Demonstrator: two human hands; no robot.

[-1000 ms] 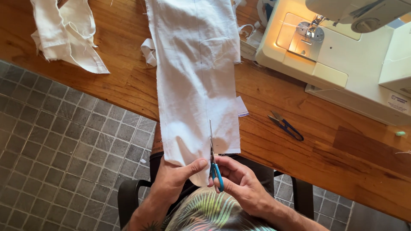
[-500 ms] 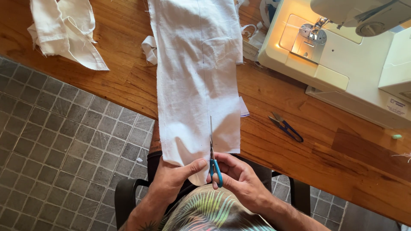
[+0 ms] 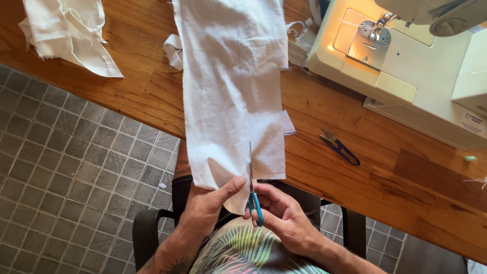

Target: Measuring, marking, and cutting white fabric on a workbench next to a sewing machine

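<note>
biggest risk i see: the blades of my slim blue-handled steel scissors [image 3: 252,182] drift off the faint straight line running down the long white cotton fabric strip [image 3: 234,91], bc the near end hangs off the edge of the brown wooden table [image 3: 355,167] w/ nothing under it, so the cloth can sag or twist as the blades close. my left hand [image 3: 205,210] pinches that hanging end, thumb on top, fingers clamped together on the cloth, and if that grip slackens the cut prob wanders or chews the edge. my right hand [image 3: 284,218] is closed round the scissor loops, fingers curled tight on the blue handles; the blades look nearly shut, pointing away from me up the strip. my left thumb [image 3: 231,189] sits just beside the blade, so a slip could nick it. the fabric lies between both hands at the near end, touching my left fingers, w/ the blade in it right of the thumb; the rest stretches up the table past the white sewing machine [image 3: 406,66]. small blue thread snips [image 3: 339,147] lie apart on my right, spare white cloth [image 3: 71,35] far left.
</note>
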